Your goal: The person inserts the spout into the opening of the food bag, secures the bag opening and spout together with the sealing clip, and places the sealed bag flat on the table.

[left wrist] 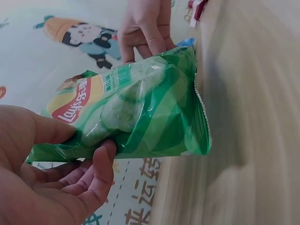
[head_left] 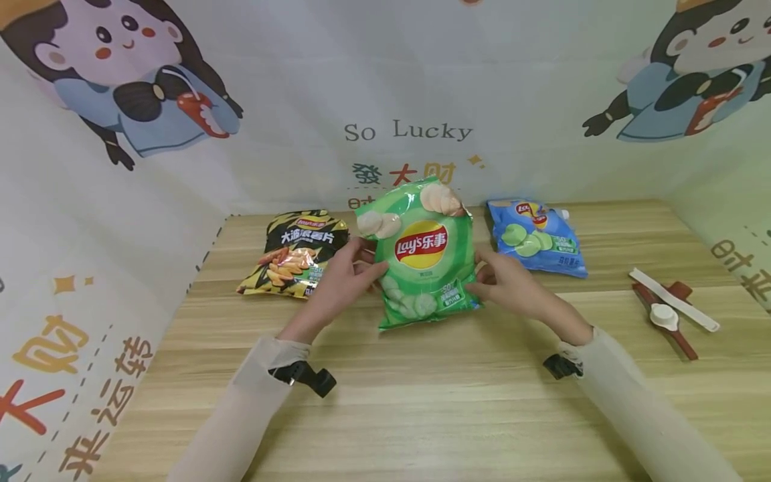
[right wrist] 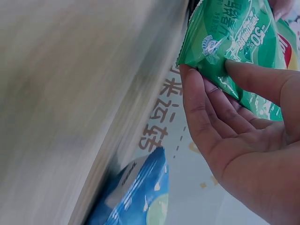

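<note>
A green bag of Lay's chips (head_left: 415, 268) is held up between both hands, its printed front toward the head camera and slightly tilted. The left hand (head_left: 352, 271) pinches its left edge; in the left wrist view, the thumb lies on the front and the fingers (left wrist: 104, 164) curl beneath. On the opposite edge, the right hand (head_left: 512, 284) grips near the lower corner, thumb in front and fingers (right wrist: 218, 108) behind, as the right wrist view shows. The bag's lower seam hangs above the wooden table (head_left: 409, 402).
A black and yellow chip bag (head_left: 295, 254) lies at the back left, beside the left hand. Behind the right hand is a blue Lay's bag (head_left: 536, 237). On the right rest a white strip (head_left: 674, 300) and a dark red utensil-like piece (head_left: 680, 338). A printed cloth (head_left: 409, 80) backs the table.
</note>
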`<move>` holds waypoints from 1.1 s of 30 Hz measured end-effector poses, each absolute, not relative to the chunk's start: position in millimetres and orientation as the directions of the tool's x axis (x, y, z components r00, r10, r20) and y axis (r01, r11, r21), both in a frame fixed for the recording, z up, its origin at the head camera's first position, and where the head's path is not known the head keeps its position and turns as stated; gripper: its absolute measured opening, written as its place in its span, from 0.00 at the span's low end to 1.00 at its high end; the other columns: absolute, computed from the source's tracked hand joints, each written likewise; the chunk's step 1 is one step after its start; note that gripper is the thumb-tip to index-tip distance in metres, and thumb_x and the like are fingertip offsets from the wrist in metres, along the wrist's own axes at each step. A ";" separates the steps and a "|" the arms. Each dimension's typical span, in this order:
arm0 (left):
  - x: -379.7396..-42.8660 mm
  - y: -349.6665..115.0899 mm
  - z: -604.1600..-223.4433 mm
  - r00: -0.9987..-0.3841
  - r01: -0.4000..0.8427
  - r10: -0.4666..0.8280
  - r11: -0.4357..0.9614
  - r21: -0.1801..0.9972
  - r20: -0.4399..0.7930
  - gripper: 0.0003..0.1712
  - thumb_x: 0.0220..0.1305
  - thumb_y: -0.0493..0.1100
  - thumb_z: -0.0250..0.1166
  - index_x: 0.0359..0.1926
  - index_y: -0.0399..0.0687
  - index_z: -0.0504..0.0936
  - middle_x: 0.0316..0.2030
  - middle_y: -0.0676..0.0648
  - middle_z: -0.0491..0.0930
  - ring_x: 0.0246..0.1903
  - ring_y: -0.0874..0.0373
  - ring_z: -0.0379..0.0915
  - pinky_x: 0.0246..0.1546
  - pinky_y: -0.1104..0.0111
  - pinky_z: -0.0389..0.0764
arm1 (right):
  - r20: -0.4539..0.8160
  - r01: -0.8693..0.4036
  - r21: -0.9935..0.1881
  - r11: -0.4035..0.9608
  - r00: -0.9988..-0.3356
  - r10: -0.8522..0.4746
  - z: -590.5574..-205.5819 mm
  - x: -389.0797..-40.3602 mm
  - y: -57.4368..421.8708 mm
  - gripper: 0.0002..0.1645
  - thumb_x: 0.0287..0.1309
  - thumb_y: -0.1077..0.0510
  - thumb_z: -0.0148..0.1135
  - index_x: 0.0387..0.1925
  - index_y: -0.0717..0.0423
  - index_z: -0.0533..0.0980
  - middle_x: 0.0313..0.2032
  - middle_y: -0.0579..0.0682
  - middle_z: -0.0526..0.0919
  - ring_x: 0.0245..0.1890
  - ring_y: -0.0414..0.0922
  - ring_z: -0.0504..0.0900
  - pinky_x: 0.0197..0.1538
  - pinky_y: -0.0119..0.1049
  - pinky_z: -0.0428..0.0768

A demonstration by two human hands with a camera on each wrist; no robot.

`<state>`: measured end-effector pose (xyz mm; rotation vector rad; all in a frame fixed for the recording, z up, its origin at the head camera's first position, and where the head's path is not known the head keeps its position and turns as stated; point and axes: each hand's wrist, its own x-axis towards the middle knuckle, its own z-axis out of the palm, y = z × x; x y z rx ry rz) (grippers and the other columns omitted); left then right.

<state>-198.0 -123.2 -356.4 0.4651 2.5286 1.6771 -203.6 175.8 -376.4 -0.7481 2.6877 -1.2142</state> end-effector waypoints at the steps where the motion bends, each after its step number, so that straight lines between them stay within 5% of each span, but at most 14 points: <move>1: -195.1 -121.6 -357.0 -0.949 0.213 0.296 0.357 0.910 0.106 0.22 0.70 0.39 0.61 0.60 0.33 0.68 0.47 0.35 0.77 0.36 0.51 0.80 0.35 0.58 0.85 | 0.112 -0.400 -0.720 0.567 -0.874 -0.473 -376.7 -200.0 178.2 0.16 0.61 0.65 0.66 0.49 0.65 0.73 0.32 0.52 0.84 0.33 0.45 0.83 0.36 0.38 0.81; 16: -172.1 -97.4 -366.9 -0.924 0.151 0.382 0.380 0.913 -0.006 0.21 0.65 0.36 0.66 0.55 0.31 0.72 0.43 0.37 0.80 0.33 0.51 0.81 0.35 0.56 0.85 | 0.020 -0.362 -0.736 0.572 -0.856 -0.517 -381.6 -162.1 209.1 0.23 0.60 0.66 0.67 0.55 0.65 0.73 0.34 0.50 0.85 0.32 0.41 0.82 0.33 0.35 0.81; 33: -174.9 -88.5 -383.7 -0.931 0.143 0.363 0.454 0.879 -0.037 0.21 0.66 0.36 0.66 0.54 0.26 0.76 0.37 0.40 0.85 0.28 0.55 0.82 0.33 0.60 0.85 | -0.143 -0.227 -0.790 0.570 -0.835 -0.531 -396.7 -156.9 217.6 0.25 0.64 0.61 0.64 0.57 0.70 0.68 0.25 0.47 0.84 0.25 0.45 0.82 0.29 0.38 0.82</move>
